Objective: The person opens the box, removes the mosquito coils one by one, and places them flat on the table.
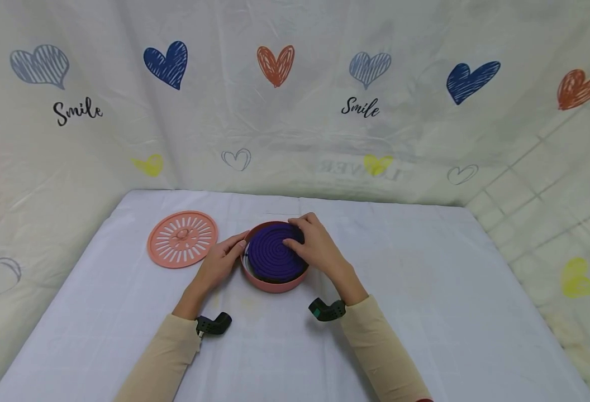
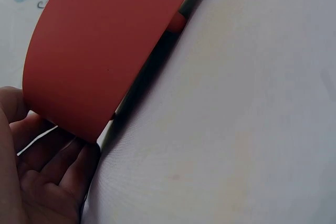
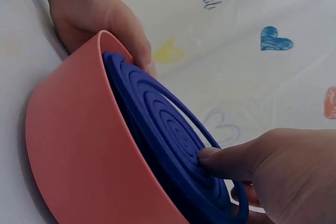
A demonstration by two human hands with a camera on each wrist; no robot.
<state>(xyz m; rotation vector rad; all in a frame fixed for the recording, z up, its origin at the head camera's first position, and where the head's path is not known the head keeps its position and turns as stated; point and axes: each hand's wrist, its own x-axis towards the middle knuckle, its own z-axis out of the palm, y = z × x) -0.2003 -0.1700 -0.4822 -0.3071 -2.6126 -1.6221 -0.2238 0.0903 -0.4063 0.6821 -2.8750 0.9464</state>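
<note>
A round coral-pink mosquito coil holder (image 1: 275,287) stands on the white-covered table, with short feet visible under it in the left wrist view. My left hand (image 1: 219,261) grips its left side, the thumb at the rim (image 3: 119,45) and the fingers against the outer wall (image 2: 100,51). Inside the holder a stack of blue-purple mosquito coils (image 1: 275,251) sits tilted, partly above the rim on the right. With my right hand (image 1: 317,245) I pinch the right edge of the coils, thumb on top and fingers beneath. One outer ring stands a little apart from the spiral below it.
To the left of the holder lies its slotted coral lid (image 1: 183,234), knob side up, close to my left hand. A white curtain (image 1: 295,123) printed with hearts and "Smile" hangs behind the table (image 1: 415,290). Both wrists carry dark cameras (image 1: 327,310).
</note>
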